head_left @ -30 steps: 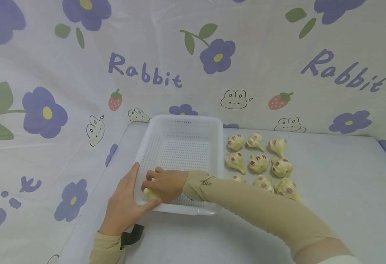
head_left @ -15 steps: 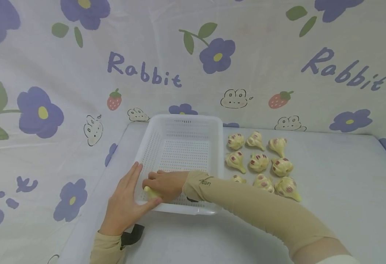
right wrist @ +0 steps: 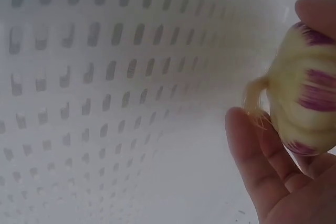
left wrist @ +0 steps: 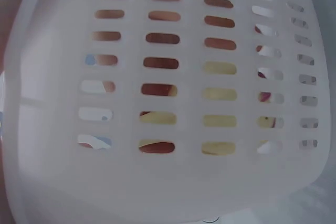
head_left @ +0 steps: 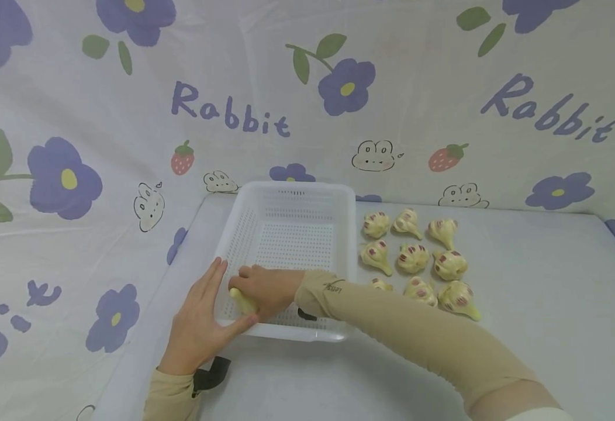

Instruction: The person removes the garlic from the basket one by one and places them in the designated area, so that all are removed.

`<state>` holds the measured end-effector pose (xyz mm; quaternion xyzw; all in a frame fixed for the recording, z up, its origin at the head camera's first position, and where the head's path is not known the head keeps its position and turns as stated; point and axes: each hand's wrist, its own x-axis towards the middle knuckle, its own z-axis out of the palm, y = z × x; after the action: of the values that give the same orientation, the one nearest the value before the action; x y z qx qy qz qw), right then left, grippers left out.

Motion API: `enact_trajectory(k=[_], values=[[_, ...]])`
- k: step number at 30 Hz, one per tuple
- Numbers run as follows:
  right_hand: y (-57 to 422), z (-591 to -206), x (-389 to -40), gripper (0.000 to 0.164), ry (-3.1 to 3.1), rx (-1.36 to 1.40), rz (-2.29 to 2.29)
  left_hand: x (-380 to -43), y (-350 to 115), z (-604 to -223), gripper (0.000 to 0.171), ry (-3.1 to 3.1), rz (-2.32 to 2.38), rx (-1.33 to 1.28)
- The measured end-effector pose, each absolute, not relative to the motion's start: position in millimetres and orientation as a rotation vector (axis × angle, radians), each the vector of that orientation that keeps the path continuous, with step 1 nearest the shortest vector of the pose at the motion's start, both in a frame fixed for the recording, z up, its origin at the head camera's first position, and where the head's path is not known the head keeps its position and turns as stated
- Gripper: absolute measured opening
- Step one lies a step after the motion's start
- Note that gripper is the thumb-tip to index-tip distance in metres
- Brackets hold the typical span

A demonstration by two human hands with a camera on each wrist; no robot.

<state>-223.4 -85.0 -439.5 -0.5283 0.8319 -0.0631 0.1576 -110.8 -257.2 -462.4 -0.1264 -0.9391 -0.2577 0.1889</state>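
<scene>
My right hand (head_left: pixel 268 290) reaches into the near-left corner of a white perforated basket (head_left: pixel 351 234) and holds a garlic bulb (head_left: pixel 243 301), its pale stem pointing to the left rim. In the right wrist view, the thumb lies over that bulb (right wrist: pixel 310 90), purple-streaked with a wisp of root, and the fingers come from below. My left hand (head_left: pixel 196 321) rests against the basket's near-left corner, straight fingers along the left side and thumb along the near rim. Through the slots of the basket wall (left wrist: pixel 184 177), the left wrist view shows parts of the bulb and hand.
Right of the basket, several garlic bulbs (head_left: pixel 413 258) lie in rows on the pale table (head_left: pixel 539 304); my right forearm (head_left: pixel 407 327) crosses in front of them. A printed cloth (head_left: pixel 413 105) hangs behind and at the left.
My right hand has shifted slightly upward in the basket with the garlic bulb, showing more of its stem. My left hand's fingers moved a little; the basket and the rows of bulbs stay put.
</scene>
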Motion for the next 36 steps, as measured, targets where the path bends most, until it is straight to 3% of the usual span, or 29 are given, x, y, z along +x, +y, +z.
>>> enact_trajectory(k=[36], values=[[-31,-396,-223,0.064,2.480,-1.465,-0.333,-113,-253,-463,0.106,-2.660,-0.725,-0.305]])
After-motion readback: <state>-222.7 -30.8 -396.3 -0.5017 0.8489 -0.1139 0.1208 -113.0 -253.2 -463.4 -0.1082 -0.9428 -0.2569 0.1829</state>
